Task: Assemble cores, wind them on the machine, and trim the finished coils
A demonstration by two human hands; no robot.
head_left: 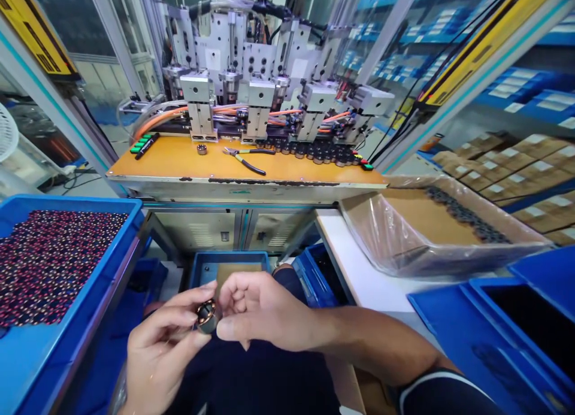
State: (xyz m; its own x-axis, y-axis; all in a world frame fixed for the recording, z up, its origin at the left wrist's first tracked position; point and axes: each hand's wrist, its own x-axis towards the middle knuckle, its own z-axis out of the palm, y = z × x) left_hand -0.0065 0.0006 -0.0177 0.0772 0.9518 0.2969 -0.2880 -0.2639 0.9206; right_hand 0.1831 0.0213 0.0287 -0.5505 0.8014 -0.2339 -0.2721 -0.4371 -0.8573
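Between the thumb and fingertips of my left hand (166, 343) is a small round motor stator (207, 317), dark outside with copper windings inside. It is held in front of my body with its open end tilted up. My right hand (265, 313) is right beside it, fingers curled in and thumb tip close against the stator's side; whether the thumb touches it I cannot tell. What those curled fingers hold, if anything, is hidden.
At left, a blue tray (135, 214) holds many wound parts. On the machine's orange bench (179, 163) lie cutting pliers (247, 159), a marker (147, 147), a single part (202, 149) and a row of dark parts (314, 153). A plastic-lined carton (404, 247) stands at right.
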